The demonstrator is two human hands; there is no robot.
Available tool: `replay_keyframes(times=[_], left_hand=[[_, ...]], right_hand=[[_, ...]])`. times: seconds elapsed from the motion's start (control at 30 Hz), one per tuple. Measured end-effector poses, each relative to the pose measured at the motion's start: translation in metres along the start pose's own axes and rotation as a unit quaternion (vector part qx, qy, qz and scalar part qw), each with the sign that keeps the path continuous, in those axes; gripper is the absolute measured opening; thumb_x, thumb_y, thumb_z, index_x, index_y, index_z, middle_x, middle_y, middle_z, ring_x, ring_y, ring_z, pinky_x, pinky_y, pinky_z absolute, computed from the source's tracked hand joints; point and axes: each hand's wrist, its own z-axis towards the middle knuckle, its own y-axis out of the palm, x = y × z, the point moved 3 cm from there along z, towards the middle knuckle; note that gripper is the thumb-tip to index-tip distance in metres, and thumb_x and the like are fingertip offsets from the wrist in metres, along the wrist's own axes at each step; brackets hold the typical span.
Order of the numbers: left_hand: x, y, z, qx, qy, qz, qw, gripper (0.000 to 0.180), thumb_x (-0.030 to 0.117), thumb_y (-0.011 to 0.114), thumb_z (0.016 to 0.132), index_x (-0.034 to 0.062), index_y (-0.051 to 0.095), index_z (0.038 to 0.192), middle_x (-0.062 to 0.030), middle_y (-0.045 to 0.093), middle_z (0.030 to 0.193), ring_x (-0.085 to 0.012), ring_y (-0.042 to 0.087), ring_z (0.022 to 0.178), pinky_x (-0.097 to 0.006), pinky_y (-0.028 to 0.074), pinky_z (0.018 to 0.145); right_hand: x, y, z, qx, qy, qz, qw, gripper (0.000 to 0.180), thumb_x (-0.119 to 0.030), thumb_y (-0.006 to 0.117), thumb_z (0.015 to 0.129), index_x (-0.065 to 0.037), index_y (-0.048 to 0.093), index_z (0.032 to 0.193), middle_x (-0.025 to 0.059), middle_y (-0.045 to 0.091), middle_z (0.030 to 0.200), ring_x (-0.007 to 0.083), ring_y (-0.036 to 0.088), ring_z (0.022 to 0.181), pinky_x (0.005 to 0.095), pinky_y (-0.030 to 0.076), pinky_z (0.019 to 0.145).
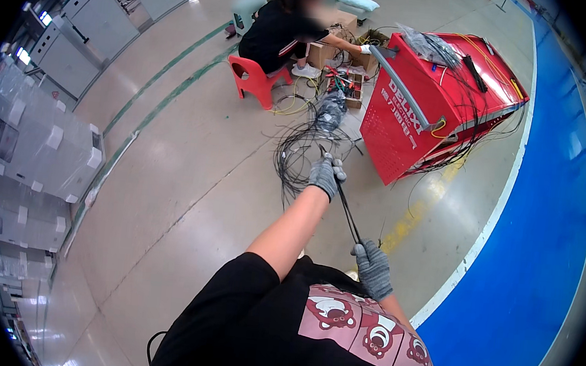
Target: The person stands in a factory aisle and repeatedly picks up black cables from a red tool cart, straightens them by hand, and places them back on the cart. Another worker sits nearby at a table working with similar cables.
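A thin bundle of black cables [347, 212] runs taut between my two hands, slanting down toward my body. My left hand [326, 175], in a grey knit glove, is closed round its far end, arm stretched out in front. Closer to my waist, my right hand [372, 268], gloved the same way, grips the near end. Just beyond my left hand, loose loops of black cable [288, 158] lie tangled on the floor. A plastic-wrapped dark bundle [330, 111] rests behind those loops.
A red cart [410, 116] with a grey handle stands ahead right, cables and a plastic bag [427, 45] on top. Beyond, a person [278, 32] sits on a red stool [253, 82] beside boxes and a tool tray [347, 86]. Wrapped cartons [39, 140] stand left.
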Motion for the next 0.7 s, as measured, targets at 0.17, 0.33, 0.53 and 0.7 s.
replay_keyframes(times=[0.17,0.33,0.53,0.7], left_hand=[[-0.009,-0.001,0.012,-0.047,-0.011,0.007,0.999,0.018,0.022,0.042,0.096,0.0095,0.050,0.085,-0.0009,0.050,0.062,-0.0108,0.042,0.042,-0.026,0.037,0.038],[-0.011,0.030,-0.024,-0.158,0.007,0.086,0.984,0.020,0.023,0.043,0.096,0.0059,0.051,0.093,-0.0045,0.056,0.069,-0.0137,0.054,0.052,-0.029,0.048,0.047],[-0.052,0.042,-0.094,-0.205,0.042,0.175,0.962,0.024,0.028,0.049,0.094,0.0052,0.055,0.097,-0.0042,0.060,0.075,-0.0148,0.061,0.063,-0.031,0.055,0.062],[-0.059,0.039,-0.119,-0.208,0.047,0.278,0.937,0.018,0.021,0.061,0.089,0.0071,0.063,0.100,0.0012,0.060,0.080,-0.0067,0.056,0.068,-0.020,0.047,0.061]], right_hand=[[0.004,-0.012,-0.017,-0.022,0.013,0.015,1.000,0.021,-0.021,0.050,0.092,-0.003,0.058,0.085,0.0148,0.061,0.070,0.0317,0.059,0.064,0.0365,0.046,0.060],[0.026,-0.026,-0.038,-0.046,0.097,0.102,0.989,0.020,-0.020,0.050,0.092,-0.002,0.059,0.088,0.0124,0.057,0.069,0.0244,0.057,0.062,0.0343,0.046,0.061],[0.022,-0.018,0.024,-0.083,0.180,0.231,0.953,0.026,-0.028,0.051,0.093,-0.003,0.057,0.098,0.0007,0.053,0.065,0.0097,0.050,0.055,0.0250,0.042,0.052],[0.010,-0.021,0.061,-0.004,0.162,0.337,0.927,0.025,-0.027,0.051,0.093,-0.004,0.060,0.100,-0.0012,0.053,0.065,0.0055,0.045,0.053,0.0209,0.037,0.048]])
